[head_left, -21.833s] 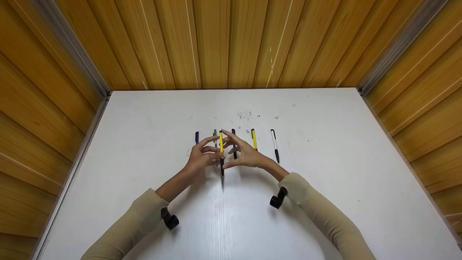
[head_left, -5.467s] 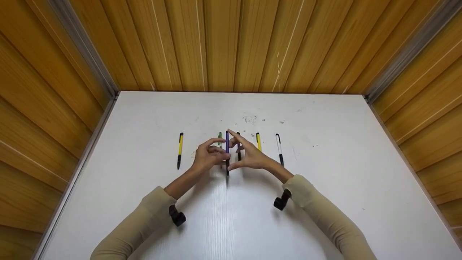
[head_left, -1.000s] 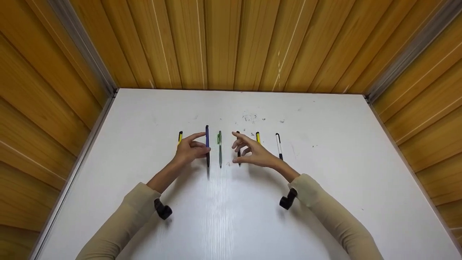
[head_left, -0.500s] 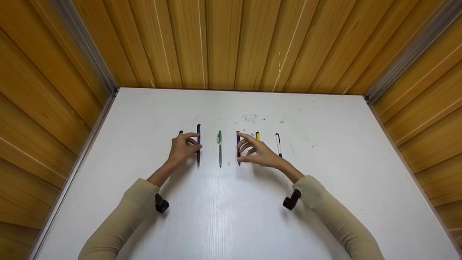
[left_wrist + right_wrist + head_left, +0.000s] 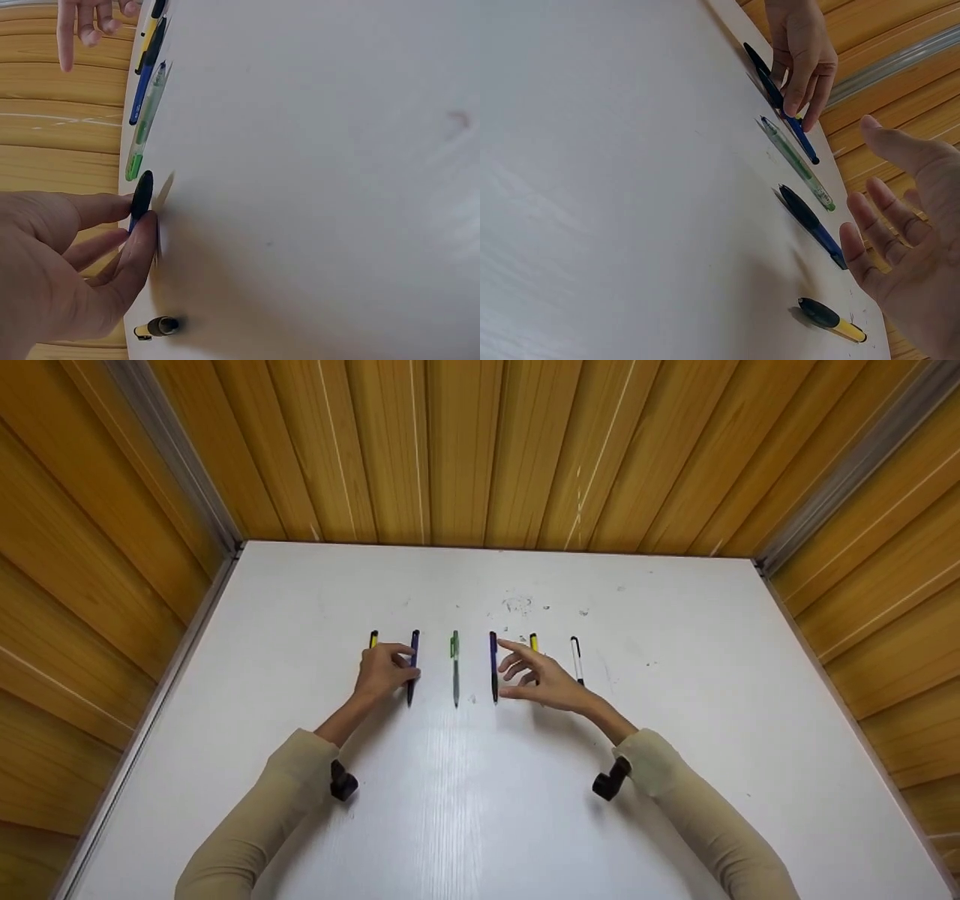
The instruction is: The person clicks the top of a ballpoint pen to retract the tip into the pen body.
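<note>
My left hand pinches a blue pen with a black grip between thumb and fingers, low at the white table. In the left wrist view, that pen's black grip shows between the fingertips. A clear green pen lies to its right. Just beside a second blue pen, my right hand hovers with fingers spread and nothing held; the right wrist view shows this blue pen apart from the fingers. A yellow pen lies partly hidden behind the left hand.
Right of the second blue pen lie another yellow pen, partly covered by the right hand, and a white pen with black ends. All the pens form a side-by-side row on the white table. Wood-look panels enclose its back and sides.
Earlier both hands were at a yellow pen, later at the blue one. Over the last second my left hand carried the blue pen leftward and down; my right hand drew slightly right.
</note>
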{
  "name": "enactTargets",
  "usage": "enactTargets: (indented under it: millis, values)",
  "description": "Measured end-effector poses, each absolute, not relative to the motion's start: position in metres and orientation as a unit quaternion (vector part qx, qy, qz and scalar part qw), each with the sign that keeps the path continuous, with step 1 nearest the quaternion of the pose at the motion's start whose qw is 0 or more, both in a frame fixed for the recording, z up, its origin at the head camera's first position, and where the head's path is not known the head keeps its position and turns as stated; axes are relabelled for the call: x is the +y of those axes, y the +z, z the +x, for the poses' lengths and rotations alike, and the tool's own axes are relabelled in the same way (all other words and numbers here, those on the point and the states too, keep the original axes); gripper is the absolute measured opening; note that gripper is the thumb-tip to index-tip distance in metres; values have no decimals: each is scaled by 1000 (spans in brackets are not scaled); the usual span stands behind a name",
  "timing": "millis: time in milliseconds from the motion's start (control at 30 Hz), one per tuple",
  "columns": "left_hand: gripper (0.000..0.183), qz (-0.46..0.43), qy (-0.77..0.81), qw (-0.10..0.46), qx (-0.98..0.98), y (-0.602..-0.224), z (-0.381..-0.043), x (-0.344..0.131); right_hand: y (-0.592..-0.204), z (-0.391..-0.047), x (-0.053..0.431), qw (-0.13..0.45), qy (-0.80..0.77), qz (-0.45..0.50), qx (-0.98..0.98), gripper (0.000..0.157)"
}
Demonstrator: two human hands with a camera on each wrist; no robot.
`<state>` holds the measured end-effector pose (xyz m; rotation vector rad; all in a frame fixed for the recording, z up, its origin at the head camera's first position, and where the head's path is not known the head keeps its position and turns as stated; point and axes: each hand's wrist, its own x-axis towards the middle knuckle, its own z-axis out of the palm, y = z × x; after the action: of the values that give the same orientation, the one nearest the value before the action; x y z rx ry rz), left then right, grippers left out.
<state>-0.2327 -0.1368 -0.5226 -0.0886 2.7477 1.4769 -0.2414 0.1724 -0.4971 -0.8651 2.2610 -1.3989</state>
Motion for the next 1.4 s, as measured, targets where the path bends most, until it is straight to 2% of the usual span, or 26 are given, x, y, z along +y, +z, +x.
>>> enactTargets:
  millis: [167, 300, 533, 767, 1067, 1400]
  values:
    - [34, -40, 463, 17, 885, -523, -232, -134, -482, -234, 170, 181, -501, -306, 789, 77]
    - [31, -48, 463, 17, 885, -522, -231, -134, -496, -241, 175, 180, -508, -305, 785, 78]
    - [28, -52, 567, -74, 818, -525, -226, -129, -517, -246, 194, 178, -525, -300, 776, 79]
    - [32, -24, 675, -22, 737, -518, -227, -113, -514, -239, 218, 186, -559, -265, 763, 68]
    - [36, -24, 673, 37, 738, -514, -240, -85, -509, -244, 248, 170, -604, -222, 747, 57]
    - [37, 31, 587, -18, 809, -523, -247, -71, -512, -258, 254, 167, -623, -188, 741, 55]
